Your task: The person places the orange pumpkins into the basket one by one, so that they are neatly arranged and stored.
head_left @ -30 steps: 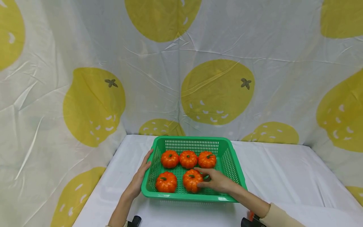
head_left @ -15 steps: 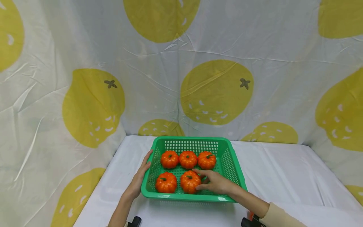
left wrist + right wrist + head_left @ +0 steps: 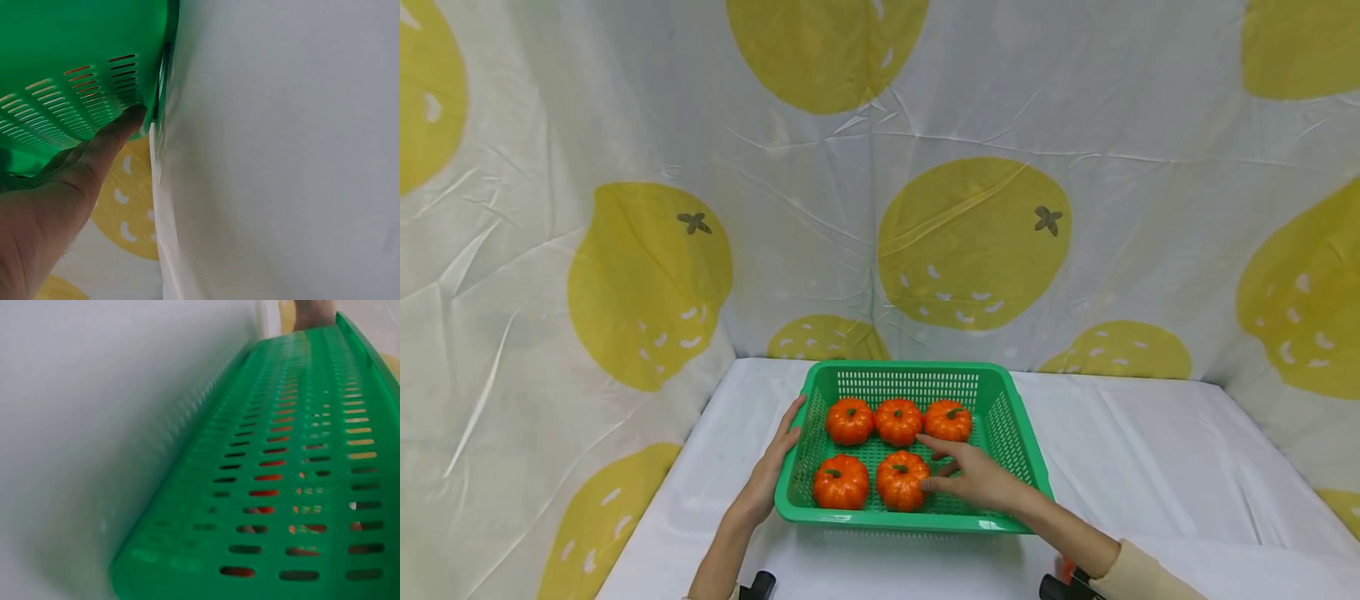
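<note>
A green plastic basket (image 3: 917,522) with slotted walls holds several small orange pumpkins. Three of them, including the middle one (image 3: 898,422), line the back row. In front lie a left pumpkin (image 3: 841,482) and a right pumpkin (image 3: 900,482), a gap between them. My right hand (image 3: 981,479) reaches over the basket's right side, fingers spread; its thumb overlaps the right pumpkin's edge, and whether it touches cannot be told. My left hand (image 3: 767,471) rests with extended fingers against the basket's left outer wall, which the left wrist view shows up close (image 3: 94,137).
The basket stands on a white-covered table (image 3: 1150,467). Behind and beside it hangs a pale curtain (image 3: 820,233) printed with yellow fruit. Black wrist gear (image 3: 1063,587) sits below the right forearm, with a small reddish thing next to it, too hidden to name.
The front right pumpkin has shifted slightly left with my right hand, then stayed put. My right fingers have since spread and lifted off it. My left hand stays at the basket wall.
</note>
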Tool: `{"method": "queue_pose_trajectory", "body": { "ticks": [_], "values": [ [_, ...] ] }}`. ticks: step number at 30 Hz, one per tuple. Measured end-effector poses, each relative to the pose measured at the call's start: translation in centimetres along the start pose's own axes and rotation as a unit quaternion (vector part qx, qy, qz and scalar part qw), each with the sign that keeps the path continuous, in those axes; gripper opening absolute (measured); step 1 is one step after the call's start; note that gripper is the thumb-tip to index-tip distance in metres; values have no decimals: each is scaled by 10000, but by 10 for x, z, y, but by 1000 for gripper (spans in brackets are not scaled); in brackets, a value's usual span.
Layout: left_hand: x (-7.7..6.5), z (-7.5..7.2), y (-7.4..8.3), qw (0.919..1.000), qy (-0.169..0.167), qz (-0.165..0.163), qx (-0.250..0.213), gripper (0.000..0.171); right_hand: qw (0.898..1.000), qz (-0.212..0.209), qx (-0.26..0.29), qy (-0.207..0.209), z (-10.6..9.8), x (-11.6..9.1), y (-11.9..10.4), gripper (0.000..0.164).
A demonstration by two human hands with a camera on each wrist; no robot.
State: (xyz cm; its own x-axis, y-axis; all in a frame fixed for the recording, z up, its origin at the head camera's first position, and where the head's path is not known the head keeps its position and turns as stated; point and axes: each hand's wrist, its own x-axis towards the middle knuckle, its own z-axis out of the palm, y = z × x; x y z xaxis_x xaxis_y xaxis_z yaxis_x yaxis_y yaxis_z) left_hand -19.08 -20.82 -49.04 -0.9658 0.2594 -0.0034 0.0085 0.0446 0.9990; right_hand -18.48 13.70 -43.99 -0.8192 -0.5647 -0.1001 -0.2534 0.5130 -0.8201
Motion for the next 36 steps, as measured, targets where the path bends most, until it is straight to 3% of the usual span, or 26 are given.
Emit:
{"method": "queue_pose_trajectory", "body": {
  "ticks": [6,12,19,23,27,32,36],
  "values": [
    [0,2,-1,9999,-58,-98,1,53,9963,420,-15,744,-24,-24,-8,70],
    [-1,0,0,10000,-1,-84,51,53,9897,403,-5,1375,-49,-68,-5,64],
    [-3,-1,1,9998,-4,-178,14,54,9668,975,-735,2243,-58,-126,13,62],
    [-4,-1,1,9998,18,-171,22,54,9616,1216,-1032,2232,-56,-156,36,63],
    [-3,-1,2,9999,1,-140,57,54,9634,1341,-1125,2030,-48,-184,66,64],
    [-4,-2,3,9999,-11,-141,70,54,9709,1878,-758,1281,-40,-206,104,72],
    [-3,-2,4,9999,-5,-140,66,54,9765,1917,-279,940,-35,-215,130,81]
  ]
}}
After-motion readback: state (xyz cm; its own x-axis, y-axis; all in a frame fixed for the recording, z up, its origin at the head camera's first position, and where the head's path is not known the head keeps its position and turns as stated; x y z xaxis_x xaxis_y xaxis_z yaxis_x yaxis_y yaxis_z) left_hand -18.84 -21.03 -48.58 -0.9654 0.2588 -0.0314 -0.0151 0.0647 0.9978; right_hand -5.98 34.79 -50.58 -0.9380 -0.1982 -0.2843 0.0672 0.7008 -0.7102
